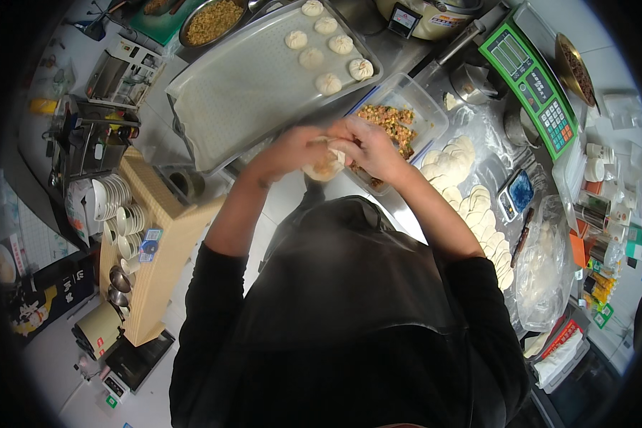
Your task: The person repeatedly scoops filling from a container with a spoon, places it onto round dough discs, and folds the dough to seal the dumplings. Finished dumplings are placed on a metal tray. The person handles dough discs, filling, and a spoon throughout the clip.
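Between my two hands is a round dough wrapper (323, 168) with filling showing at its middle. My left hand (295, 152) cups it from the left, a little blurred. The fingers of my right hand (372, 147) pinch the wrapper's upper edge. Just beyond my right hand stands a clear plastic tub (430, 109) of chopped filling (388, 120), partly hidden by that hand. A paper-lined metal tray (235, 112) lies ahead, with several pleated buns (341, 44) towards its right end. Overlapping flat dough wrappers (479, 208) lie in rows beside my right forearm.
A green digital scale (532, 80) stands at the right, above a small blue-topped scale (516, 193). Plastic-covered dough (543, 267) lies nearer me. A bowl of chopped filling (214, 21) sits behind the tray. Stacked white bowls (109, 198) stand on a wooden shelf (158, 278) at left.
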